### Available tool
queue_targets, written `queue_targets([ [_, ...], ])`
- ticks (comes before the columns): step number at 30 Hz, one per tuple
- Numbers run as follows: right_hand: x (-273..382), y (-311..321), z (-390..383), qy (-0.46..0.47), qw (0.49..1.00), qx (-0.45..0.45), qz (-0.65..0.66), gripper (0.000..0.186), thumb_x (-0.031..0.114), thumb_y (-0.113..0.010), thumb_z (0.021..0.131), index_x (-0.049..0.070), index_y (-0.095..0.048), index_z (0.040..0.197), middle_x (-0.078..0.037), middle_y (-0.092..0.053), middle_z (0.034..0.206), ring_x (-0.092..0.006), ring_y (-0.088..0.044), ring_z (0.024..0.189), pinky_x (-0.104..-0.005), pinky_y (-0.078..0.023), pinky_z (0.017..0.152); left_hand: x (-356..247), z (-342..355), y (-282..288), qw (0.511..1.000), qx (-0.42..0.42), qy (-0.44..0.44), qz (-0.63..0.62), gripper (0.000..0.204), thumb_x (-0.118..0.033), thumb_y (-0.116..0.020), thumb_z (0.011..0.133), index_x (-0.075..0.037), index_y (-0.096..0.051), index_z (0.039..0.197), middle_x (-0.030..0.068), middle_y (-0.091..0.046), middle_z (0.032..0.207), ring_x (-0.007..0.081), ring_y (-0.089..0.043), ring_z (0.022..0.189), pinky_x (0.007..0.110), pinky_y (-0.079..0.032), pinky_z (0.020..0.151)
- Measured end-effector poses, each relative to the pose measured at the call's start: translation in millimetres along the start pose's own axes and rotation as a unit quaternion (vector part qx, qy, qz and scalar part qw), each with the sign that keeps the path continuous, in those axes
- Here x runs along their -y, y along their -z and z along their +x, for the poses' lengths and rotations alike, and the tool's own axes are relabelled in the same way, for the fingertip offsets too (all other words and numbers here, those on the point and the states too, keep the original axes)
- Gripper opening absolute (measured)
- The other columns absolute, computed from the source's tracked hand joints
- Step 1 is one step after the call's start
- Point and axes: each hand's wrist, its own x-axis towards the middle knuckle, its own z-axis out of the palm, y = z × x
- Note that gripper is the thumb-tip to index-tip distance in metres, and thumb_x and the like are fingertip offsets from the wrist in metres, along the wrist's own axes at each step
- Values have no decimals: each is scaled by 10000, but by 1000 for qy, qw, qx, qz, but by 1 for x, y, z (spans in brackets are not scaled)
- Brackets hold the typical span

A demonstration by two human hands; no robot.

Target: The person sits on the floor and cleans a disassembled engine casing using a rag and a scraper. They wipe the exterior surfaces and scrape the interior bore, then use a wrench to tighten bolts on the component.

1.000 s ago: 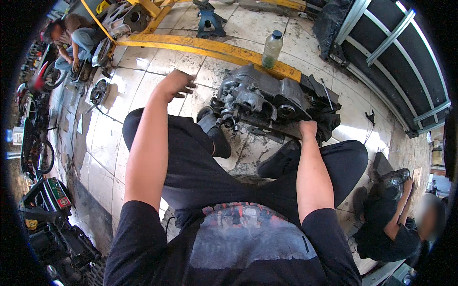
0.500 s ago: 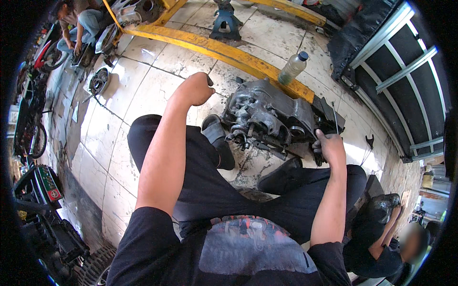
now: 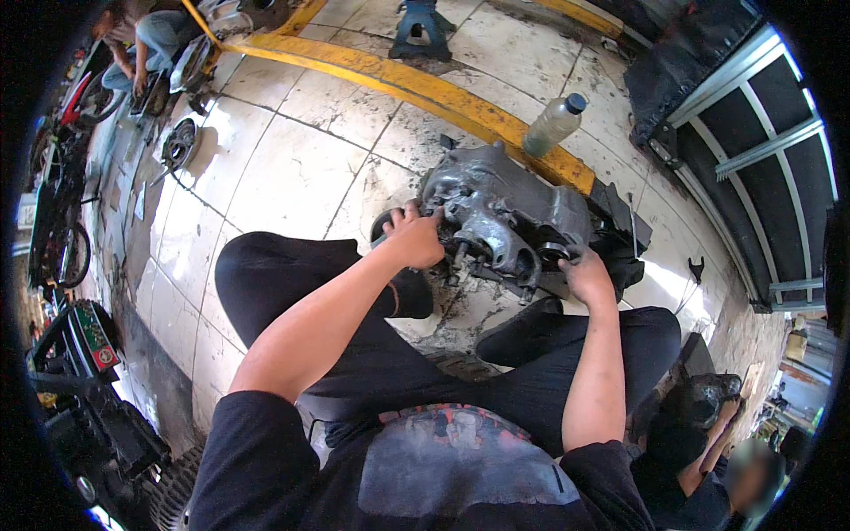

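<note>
A grey metal engine casing (image 3: 513, 199), greasy and uneven, lies on the tiled floor in front of my crossed legs. My left hand (image 3: 416, 237) reaches its left end, fingers spread against the metal; the fingertips are partly hidden. At the casing's right side, my right hand (image 3: 589, 276) curls its thumb and fingers on the edge beside a round ring-shaped opening (image 3: 554, 251). Under the casing, dark flat parts stick out toward my feet. A dark shoe (image 3: 522, 332) rests close to its near side.
Behind the casing runs a yellow metal beam (image 3: 372, 75), with a capped plastic bottle (image 3: 555, 126) by it. A blue stand (image 3: 421, 31) is farther back. A round part (image 3: 181, 144) lies left. One person (image 3: 155, 44) crouches far left; another (image 3: 708, 451) sits lower right.
My left hand has come down and right from above the floor onto the casing's left end. My right hand has shifted slightly left along the casing, toward the ring-shaped opening.
</note>
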Motion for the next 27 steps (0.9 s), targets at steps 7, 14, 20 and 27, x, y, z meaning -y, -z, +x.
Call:
queue_targets([
  [7,27,13,1,-38,998,41,19,376,216,-715,908,-10,-648,1201,-275,-677,1196,-455,-632,1139,-495,-501,984,-1,7,13,999,40,28,7,702,-153,-589,820,-296,-534,1505,271,-240,1642,568,-165,1501,668,-190,1202],
  [14,23,11,-3,-33,998,32,34,428,186,-723,893,2,-639,1270,-274,-693,1153,-428,-658,1118,-487,-514,967,18,24,9,996,78,2,-40,639,-146,-578,842,-294,-584,1464,250,-280,1625,532,-211,1500,640,-224,1203],
  [20,22,12,-7,-23,998,28,44,435,173,-717,891,-1,-634,1280,-290,-687,1158,-434,-657,1119,-489,-518,968,9,19,22,992,66,-17,-109,540,-63,-551,831,-122,-675,1354,291,-556,1405,463,-477,1360,514,-311,1184],
  [27,23,5,-5,-65,989,129,-13,328,32,-598,821,-23,-711,1124,-302,-682,1176,-431,-667,1127,-487,-543,948,8,12,21,981,1,-33,-189,396,39,-515,784,57,-716,1125,202,-712,1012,261,-654,961,359,-492,867],
])
